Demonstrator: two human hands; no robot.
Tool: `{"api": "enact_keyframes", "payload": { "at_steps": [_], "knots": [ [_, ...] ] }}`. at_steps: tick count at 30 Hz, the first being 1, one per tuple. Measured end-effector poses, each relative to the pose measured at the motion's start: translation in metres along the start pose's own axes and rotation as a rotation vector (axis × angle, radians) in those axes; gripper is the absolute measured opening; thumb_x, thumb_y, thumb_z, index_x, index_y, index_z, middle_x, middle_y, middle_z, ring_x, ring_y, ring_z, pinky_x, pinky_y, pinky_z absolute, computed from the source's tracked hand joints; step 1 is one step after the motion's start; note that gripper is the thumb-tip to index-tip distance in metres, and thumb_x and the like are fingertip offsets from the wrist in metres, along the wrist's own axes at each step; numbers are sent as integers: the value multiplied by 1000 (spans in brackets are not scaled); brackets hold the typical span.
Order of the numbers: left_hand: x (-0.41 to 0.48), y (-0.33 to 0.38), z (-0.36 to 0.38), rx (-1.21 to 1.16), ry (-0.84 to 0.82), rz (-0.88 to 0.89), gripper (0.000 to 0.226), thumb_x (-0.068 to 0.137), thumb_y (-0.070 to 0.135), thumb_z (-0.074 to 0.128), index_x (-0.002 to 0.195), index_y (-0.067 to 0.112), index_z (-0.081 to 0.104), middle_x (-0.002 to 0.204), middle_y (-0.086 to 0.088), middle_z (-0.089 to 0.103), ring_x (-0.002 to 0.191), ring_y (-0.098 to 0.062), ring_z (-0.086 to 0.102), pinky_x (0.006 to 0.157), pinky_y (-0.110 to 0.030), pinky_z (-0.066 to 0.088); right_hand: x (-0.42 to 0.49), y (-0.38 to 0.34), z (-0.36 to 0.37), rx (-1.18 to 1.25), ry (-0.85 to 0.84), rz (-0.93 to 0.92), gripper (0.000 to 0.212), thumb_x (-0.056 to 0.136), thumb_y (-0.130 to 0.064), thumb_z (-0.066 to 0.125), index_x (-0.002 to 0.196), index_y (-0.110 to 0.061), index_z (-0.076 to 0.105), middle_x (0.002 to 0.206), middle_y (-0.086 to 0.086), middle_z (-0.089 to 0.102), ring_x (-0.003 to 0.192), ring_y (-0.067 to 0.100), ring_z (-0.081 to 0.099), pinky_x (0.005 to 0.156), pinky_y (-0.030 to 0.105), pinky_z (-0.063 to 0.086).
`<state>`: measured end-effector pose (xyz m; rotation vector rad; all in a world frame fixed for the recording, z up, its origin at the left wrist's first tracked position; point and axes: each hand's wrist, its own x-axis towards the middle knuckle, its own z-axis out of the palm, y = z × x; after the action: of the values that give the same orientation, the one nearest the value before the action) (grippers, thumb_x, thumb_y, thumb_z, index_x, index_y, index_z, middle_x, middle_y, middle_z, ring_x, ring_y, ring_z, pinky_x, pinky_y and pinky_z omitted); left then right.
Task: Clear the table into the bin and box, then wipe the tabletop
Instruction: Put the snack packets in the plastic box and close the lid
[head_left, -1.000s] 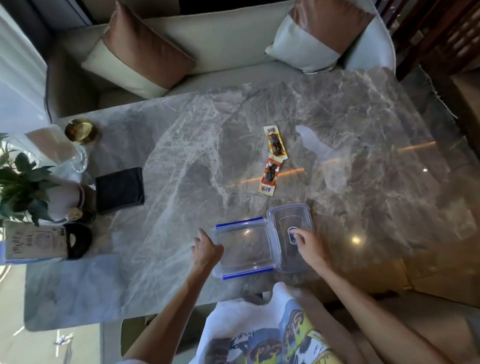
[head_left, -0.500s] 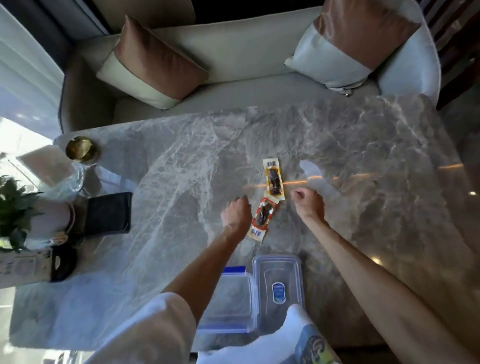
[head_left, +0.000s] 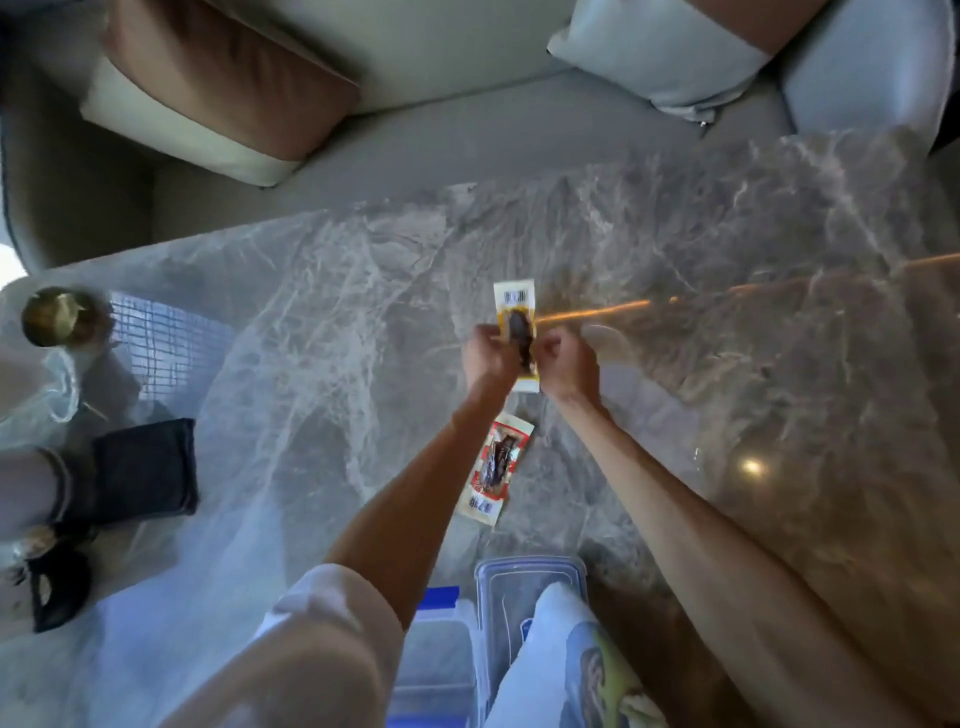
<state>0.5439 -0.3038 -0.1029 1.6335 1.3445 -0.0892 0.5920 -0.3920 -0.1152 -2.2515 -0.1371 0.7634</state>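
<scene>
Yellow snack packet lies lengthwise out in the middle of the marble table, and both hands are on it. The left hand pinches its left edge and the right hand its right edge, fingers curled in. The hands cover its lower half; only its barcoded far end and a white near corner show. Whether it is lifted or still flat on the stone cannot be told.

Just nearer, between the two forearms, the red snack packet lies untouched on the table. The clear plastic box with a blue clip and its lid sit at the near edge, cut off by the frame and largely hidden by the white sleeve and the printed shirt. At far left, a brass dish and a black pouch are clear enough; the pale and dark shapes around them are too blurred to name.

Half a second ago the yellow packet lay free, the left hand beside the red one and the right hand short of the yellow one's near end. A second ago both hands were at the box and lid.
</scene>
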Motion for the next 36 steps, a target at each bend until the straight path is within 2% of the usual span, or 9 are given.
{"api": "enact_keyframes", "payload": {
  "at_steps": [3, 6, 11, 15, 20, 24, 28, 32, 36],
  "knots": [
    [0, 26, -25, -120, -15, 189, 8, 76, 19, 59, 76, 13, 64, 54, 9, 54, 50, 0, 49, 53, -25, 37, 4, -17, -17, 277, 12, -6, 4, 83, -26, 68, 80, -25, 65, 77, -7, 68, 73, 15, 65, 71, 30, 49],
    [-11, 22, -46, 20, -109, 278, 23, 81, 7, 63, 65, 21, 54, 60, 3, 51, 60, -8, 45, 56, -26, 34, -15, -14, -23, 315, -49, 42, 11, 80, -26, 68, 70, -26, 62, 64, -6, 67, 60, 10, 65, 61, 27, 50],
    [-51, -70, -38, 314, -164, 85, 16, 89, 15, 56, 90, 5, 67, 88, -17, 72, 87, -29, 68, 68, -33, 47, -85, 34, 20, 20, -157, 273, 13, 81, -25, 58, 76, -15, 66, 69, 0, 71, 65, 17, 66, 62, 29, 51],
    [-85, -117, -25, 353, -100, -20, 18, 91, 18, 51, 92, 6, 65, 89, -19, 65, 107, -30, 51, 74, -28, 31, -129, 64, 52, 9, -99, 357, 7, 81, -18, 61, 84, -12, 65, 83, 6, 73, 79, 24, 66, 65, 27, 44],
    [-93, -119, -21, 274, -112, -98, 24, 78, 13, 62, 99, 12, 52, 94, -13, 60, 99, -28, 51, 77, -35, 37, -143, 55, 57, 135, -58, 420, 15, 85, -20, 65, 97, -13, 59, 90, 4, 70, 85, 25, 66, 69, 28, 44],
    [-76, -143, -26, 112, -284, -196, 49, 47, 38, 71, 87, 12, 56, 81, -14, 65, 82, -33, 68, 73, -51, 57, -133, 64, 59, 240, -160, 490, 16, 69, -15, 68, 78, -27, 62, 74, -1, 68, 74, 28, 68, 74, 48, 58],
    [-90, -140, -42, 118, -236, 30, 21, 59, 25, 61, 75, 18, 50, 83, -17, 53, 81, -41, 59, 66, -46, 52, -133, 64, 47, 345, -218, 231, 28, 70, -7, 76, 83, -26, 60, 80, 3, 67, 75, 25, 63, 74, 42, 54],
    [-114, -142, -54, 204, -108, 404, 15, 87, -3, 54, 99, 6, 58, 98, -7, 52, 77, -13, 53, 71, -19, 41, -148, 46, 15, -85, -76, -453, 54, 77, -9, 72, 126, -23, 54, 118, -5, 59, 100, 7, 54, 90, 19, 42],
    [-124, -168, -48, 501, 20, 564, 40, 80, -8, 54, 111, 18, 56, 105, -6, 55, 88, -25, 54, 78, -33, 46, -160, 55, 15, -332, -85, -632, 31, 75, -6, 73, 102, -19, 66, 95, -5, 70, 89, 17, 61, 77, 30, 49]
  ]
}}
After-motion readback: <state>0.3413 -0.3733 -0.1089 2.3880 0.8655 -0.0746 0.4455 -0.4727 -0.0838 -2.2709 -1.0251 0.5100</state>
